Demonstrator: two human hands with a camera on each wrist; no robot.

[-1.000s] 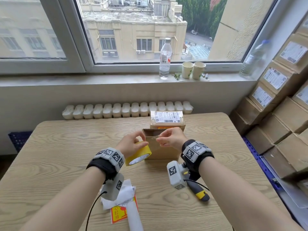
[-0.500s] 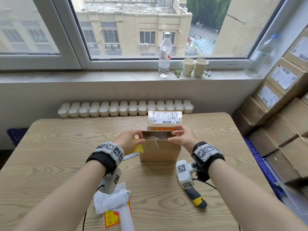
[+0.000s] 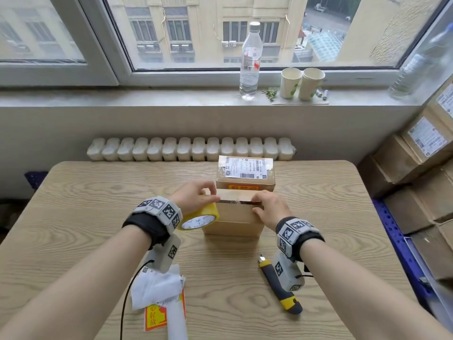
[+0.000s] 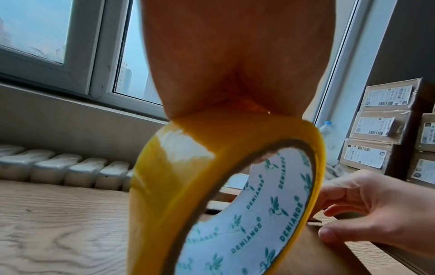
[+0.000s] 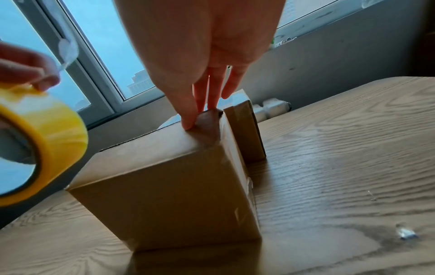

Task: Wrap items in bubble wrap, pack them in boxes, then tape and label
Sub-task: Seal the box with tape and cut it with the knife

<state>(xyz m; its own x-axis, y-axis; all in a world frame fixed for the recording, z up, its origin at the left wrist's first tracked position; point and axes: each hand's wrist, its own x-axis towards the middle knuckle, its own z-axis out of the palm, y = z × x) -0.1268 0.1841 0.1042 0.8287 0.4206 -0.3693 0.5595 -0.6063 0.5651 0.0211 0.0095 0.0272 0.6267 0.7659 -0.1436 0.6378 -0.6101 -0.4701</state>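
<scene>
A small brown cardboard box (image 3: 232, 218) stands mid-table. My left hand (image 3: 207, 196) grips a yellow tape roll (image 3: 199, 217) at the box's upper left corner, thumb over the roll's top. In the left wrist view the tape roll (image 4: 223, 204) fills the frame, its printed core facing the camera. My right hand (image 3: 257, 204) lies on the box's top right end, straight fingers (image 5: 188, 119) pressing down on the box (image 5: 169, 186). Between the two hands a strip of clear tape spans the top seam. The tape roll (image 5: 42, 145) shows at the left of the right wrist view.
A sealed, labelled box (image 3: 245, 173) stands right behind. A yellow-black utility knife (image 3: 279, 285) lies near my right wrist. White label sheets (image 3: 157, 288) and a red-yellow sticker (image 3: 153, 315) lie front left. Stacked labelled cartons (image 3: 421, 168) fill the right side.
My hands have spread apart along the box top, the left dropping the roll to the box's left corner, the right sliding to the right end and pressing down.
</scene>
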